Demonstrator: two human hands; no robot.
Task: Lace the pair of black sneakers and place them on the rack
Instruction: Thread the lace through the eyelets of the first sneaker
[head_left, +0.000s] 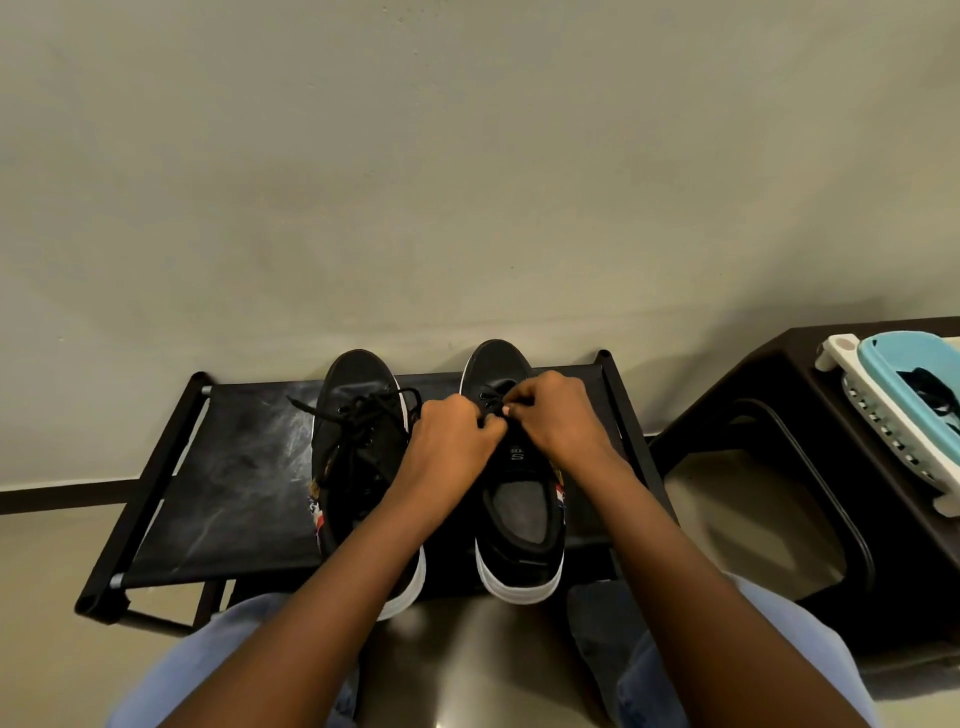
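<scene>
While both sneakers sit side by side on the rack, the left hand and right hand each keep a closed pinching grip on the lace of the right sneaker, where uneven pulling could drag the lace end from its eyelet.

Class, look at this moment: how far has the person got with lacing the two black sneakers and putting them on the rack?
Done, it seems: both sneakers already stand on the rack, and the left sneaker carries a lace through its eyelets, ends loose. In hand: the left hand and right hand both pinch the lace at the right sneaker, near its toe. Left: the rest of that sneaker's eyelets.
</scene>
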